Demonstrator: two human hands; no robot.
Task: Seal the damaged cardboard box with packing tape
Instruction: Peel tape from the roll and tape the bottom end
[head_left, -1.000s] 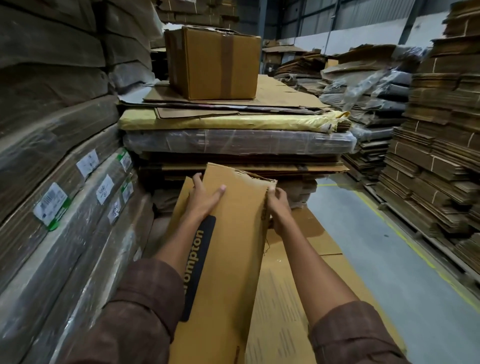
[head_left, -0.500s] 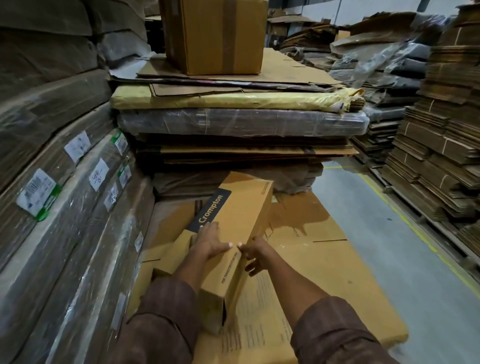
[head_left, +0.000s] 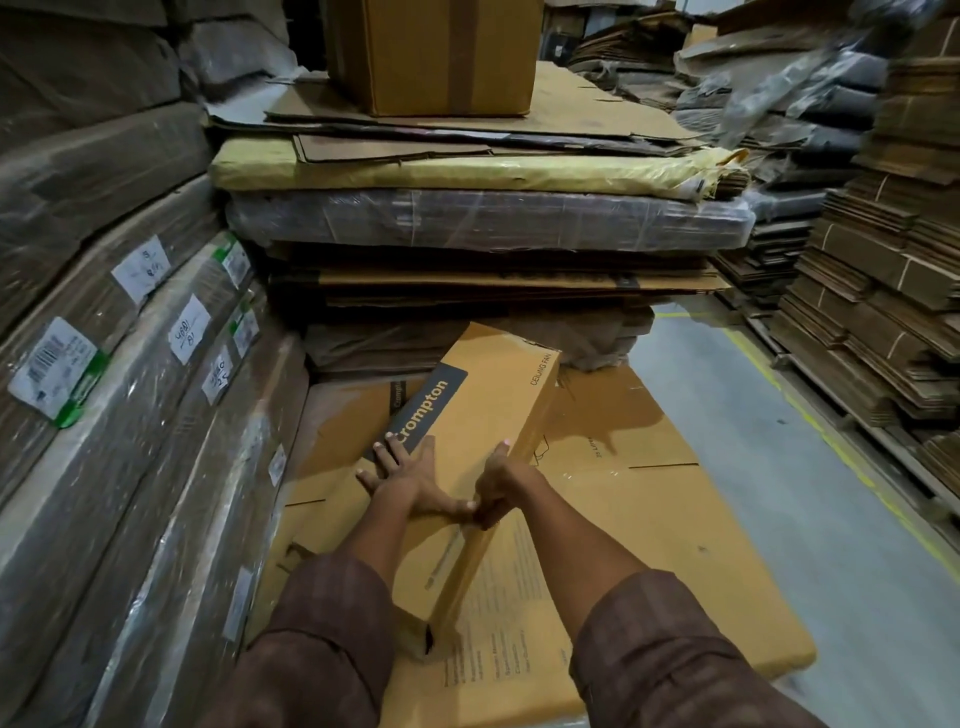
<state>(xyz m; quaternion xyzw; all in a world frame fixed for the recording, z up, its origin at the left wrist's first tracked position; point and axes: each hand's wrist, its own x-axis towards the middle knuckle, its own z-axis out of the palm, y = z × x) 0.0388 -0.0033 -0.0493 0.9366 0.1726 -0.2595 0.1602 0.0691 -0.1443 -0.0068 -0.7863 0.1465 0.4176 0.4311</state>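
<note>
A long cardboard box (head_left: 483, 415) printed "Crompton" is lying on a flat stack of cardboard sheets (head_left: 649, 499), its far end pointing toward one o'clock. The left hand (head_left: 410, 478) is pressing flat on the box's top face, fingers spread and straight. The right hand (head_left: 501, 486) is gripping the box's right edge, fingers curled over it. A bigger taped box (head_left: 441, 52) is sitting at twelve o'clock on a higher pile.
</note>
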